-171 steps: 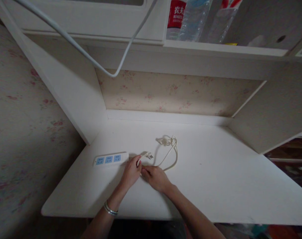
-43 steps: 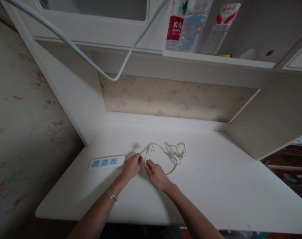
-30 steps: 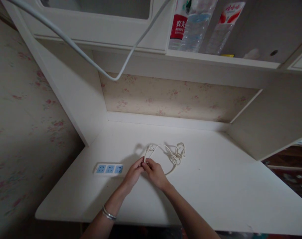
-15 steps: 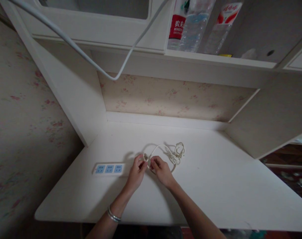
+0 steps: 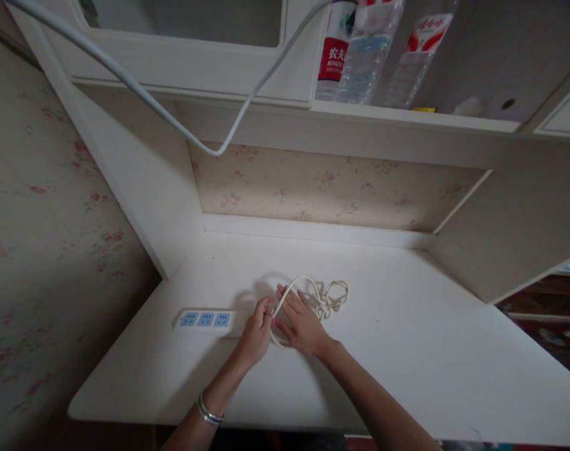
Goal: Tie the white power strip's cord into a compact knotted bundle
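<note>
A white power strip (image 5: 238, 321) with blue sockets lies on the desk, left of my hands. Its off-white cord (image 5: 308, 279) arches up in a loop and ends in a loose tangle (image 5: 334, 297) on the right. My left hand (image 5: 255, 333) pinches the cord between thumb and fingers, just right of the strip. Beside it, my right hand (image 5: 304, 326) is open, its fingers stretched out against the cord loop and its thumb pointing toward my left hand. A part of the cord runs behind and below the right hand.
A thick white cable (image 5: 214, 152) hangs across the upper left, close to the camera. Plastic bottles (image 5: 364, 69) stand on a shelf above the white desk (image 5: 407, 351). Side panels (image 5: 510, 219) and a flowered wall (image 5: 78, 263) bound the desk.
My right hand has gone from a pinch to stretched, spread fingers. My left hand has drawn slightly down, and the cord now forms a taller loop between the hands.
</note>
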`<state>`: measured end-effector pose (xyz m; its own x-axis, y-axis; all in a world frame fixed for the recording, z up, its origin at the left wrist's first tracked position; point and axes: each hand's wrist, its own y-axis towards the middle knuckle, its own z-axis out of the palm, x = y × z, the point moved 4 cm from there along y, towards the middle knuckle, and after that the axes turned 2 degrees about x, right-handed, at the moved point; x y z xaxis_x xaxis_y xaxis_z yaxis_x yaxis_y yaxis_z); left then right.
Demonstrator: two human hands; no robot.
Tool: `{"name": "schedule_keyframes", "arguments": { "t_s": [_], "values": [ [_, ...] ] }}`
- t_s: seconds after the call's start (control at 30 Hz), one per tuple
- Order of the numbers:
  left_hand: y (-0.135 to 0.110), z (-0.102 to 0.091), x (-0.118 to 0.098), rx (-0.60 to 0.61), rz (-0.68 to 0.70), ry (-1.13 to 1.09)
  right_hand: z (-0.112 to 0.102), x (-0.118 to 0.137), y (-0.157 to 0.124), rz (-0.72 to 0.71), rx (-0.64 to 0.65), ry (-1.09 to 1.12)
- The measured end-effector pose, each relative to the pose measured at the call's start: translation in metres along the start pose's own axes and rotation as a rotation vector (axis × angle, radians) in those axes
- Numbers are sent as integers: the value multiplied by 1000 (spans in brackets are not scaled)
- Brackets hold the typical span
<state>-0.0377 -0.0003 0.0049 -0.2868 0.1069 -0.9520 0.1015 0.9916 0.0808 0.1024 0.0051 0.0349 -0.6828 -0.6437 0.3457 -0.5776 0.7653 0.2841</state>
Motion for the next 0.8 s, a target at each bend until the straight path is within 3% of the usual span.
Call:
{"name": "schedule_keyframes", "arguments": {
  "t_s": [0.23, 0.37, 0.53, 0.6, 0.7, 0.8],
  "values": [
    [-3, -3, -8, 48, 61, 120, -16, 10, 4, 119, 177, 255],
    [-2, -10, -19, 96, 88, 269, -57, -4, -1, 171, 177, 172],
    [7, -27, -12, 26, 154, 411, -124, -66, -40, 320, 176, 109],
    [14, -32, -5, -11, 139, 451, -146, -102, -68, 414, 100, 31],
    [26, -33, 3, -59, 110, 498, -167, -151, -112, 542, 31, -54],
    [35, -28, 5, -58, 80, 513, -178, -178, -145, 612, -23, -47]
  ]
}}
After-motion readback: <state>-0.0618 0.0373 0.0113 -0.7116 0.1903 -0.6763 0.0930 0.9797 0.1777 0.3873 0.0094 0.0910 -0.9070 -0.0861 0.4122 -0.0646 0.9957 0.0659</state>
